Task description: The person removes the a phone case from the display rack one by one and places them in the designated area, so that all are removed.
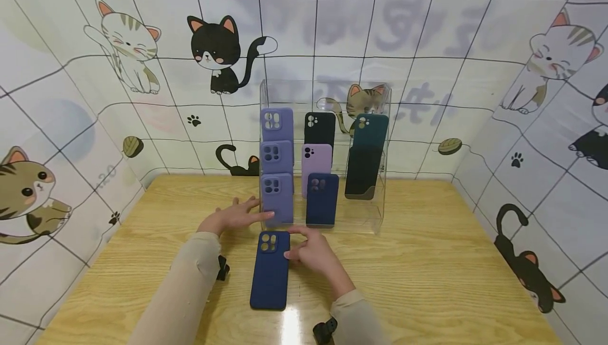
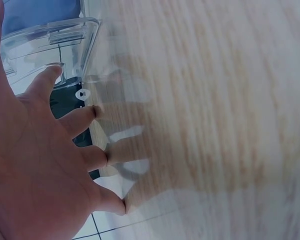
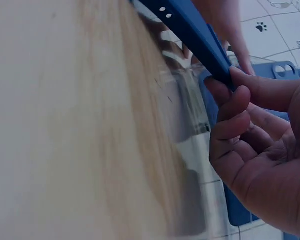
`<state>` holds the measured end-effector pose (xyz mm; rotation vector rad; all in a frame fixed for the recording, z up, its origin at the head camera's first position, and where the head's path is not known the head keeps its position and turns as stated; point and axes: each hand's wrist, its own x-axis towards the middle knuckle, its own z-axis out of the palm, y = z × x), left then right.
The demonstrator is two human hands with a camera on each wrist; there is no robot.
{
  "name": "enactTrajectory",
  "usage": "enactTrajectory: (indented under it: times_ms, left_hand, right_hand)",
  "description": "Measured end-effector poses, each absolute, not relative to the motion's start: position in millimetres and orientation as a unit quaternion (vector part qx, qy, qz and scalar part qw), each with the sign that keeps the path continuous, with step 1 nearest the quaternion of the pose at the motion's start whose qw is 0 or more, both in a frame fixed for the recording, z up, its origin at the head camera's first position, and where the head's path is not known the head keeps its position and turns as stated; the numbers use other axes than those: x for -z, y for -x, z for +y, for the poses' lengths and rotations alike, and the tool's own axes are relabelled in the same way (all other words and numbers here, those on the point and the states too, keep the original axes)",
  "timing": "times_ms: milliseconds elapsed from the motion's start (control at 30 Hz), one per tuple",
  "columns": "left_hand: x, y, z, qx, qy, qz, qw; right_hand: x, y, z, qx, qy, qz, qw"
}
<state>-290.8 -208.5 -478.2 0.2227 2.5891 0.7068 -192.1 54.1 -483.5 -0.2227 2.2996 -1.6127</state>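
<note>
My right hand (image 1: pixel 315 255) pinches a navy blue phone case (image 1: pixel 271 281) at its upper right edge, between thumb and fingers. In the right wrist view the case (image 3: pixel 205 42) is seen edge-on, tilted above the wooden table. My left hand (image 1: pixel 235 217), fingers spread, is at the lower left side of a clear display stand (image 1: pixel 356 224). Its thumb reaches across the front of the lowest periwinkle phone case (image 1: pixel 279 197). In the left wrist view the left hand's fingers (image 2: pixel 80 120) are straight, beside the stand's clear edge (image 2: pixel 92 37).
Two more periwinkle cases (image 1: pixel 277 156) stand above in the left column. The middle column has a black case (image 1: pixel 319 126), a light purple case (image 1: pixel 315 161) and another navy case (image 1: pixel 323 200). At right are a dark green case (image 1: pixel 370 131) and a black one (image 1: pixel 362 173).
</note>
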Motion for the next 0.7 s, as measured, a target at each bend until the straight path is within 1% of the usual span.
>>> enactTrajectory:
  times_ms: [133,333,700]
  left_hand:
    - [477.0,289.8,-208.1,-0.259,-0.081,0.936,0.224]
    - [477.3,289.5,-208.4,-0.266,-0.078,0.934,0.226]
    - [476.4,290.1,-207.7,-0.266,-0.079,0.933,0.228]
  right_hand:
    - [485.8,194.7,40.7,0.555,0.072,0.811,0.173]
    - [488.6,199.2,25.0,0.538,0.057,0.823,0.173]
    - [485.3,202.8,15.3,0.524,0.03,0.833,0.176]
